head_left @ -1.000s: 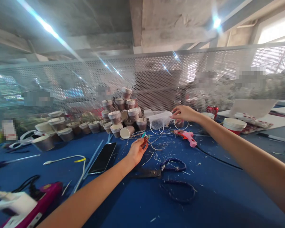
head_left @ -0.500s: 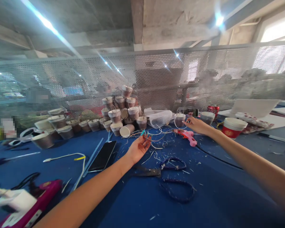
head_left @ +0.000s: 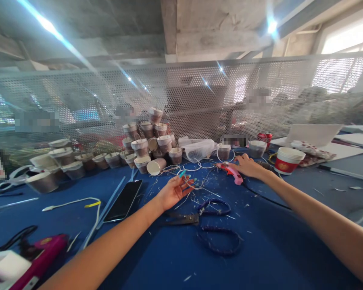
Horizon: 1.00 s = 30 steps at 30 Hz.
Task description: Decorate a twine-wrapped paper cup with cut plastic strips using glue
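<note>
My left hand (head_left: 172, 192) is closed at the middle of the table, with thin pale strands (head_left: 199, 186) between its fingertips. Bright blue shows at its thumb and fingertips. My right hand (head_left: 251, 166) reaches forward, fingers apart and partly curled, with nothing visible in it. Close beside it lies a pink hot glue gun (head_left: 236, 176) with a black cord; whether the fingers touch it I cannot tell. A small bucket-like cup (head_left: 224, 152) with a white loop stands just beyond. Large scissors (head_left: 187, 218) with dark blue wrapped handles lie nearer me, among pale scraps.
Several small cups (head_left: 139, 148) are stacked at the back, more at the left (head_left: 62, 157). A black phone (head_left: 124, 200) and a magenta power strip (head_left: 45, 253) lie left. Red-and-white paper cups (head_left: 288, 161) stand right. A perforated screen (head_left: 196, 92) borders the table.
My right hand has drawn back from the small cup toward the glue gun, and its fingers have spread. My left hand still holds the strands. The whole view has shifted slightly.
</note>
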Each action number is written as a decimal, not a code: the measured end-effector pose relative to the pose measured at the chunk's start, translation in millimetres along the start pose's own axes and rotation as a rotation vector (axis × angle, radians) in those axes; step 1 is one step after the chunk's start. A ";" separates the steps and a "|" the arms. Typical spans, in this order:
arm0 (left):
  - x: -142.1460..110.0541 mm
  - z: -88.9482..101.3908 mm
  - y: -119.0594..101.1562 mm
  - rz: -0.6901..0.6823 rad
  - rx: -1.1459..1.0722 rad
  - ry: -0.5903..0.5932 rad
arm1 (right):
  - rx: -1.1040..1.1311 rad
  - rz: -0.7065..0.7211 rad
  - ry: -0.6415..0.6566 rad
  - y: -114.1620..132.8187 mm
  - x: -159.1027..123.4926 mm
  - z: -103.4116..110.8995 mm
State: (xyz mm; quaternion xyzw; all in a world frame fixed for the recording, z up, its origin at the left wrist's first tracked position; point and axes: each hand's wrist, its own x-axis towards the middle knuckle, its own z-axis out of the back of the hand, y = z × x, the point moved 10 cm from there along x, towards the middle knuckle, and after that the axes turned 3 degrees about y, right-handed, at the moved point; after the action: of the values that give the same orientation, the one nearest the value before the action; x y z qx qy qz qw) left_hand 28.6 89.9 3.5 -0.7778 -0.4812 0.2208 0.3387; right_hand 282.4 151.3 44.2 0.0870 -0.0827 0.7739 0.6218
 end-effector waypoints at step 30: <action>-13.1 -30.3 29.3 0.246 0.264 0.365 | 0.124 -0.338 -0.141 26.5 -32.4 33.7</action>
State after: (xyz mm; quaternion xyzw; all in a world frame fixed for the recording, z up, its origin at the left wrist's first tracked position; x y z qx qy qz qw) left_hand 60.7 59.6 2.5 -0.8066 -0.2809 0.1769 0.4891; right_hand 264.3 107.0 68.7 0.1918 -0.0624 0.6539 0.7292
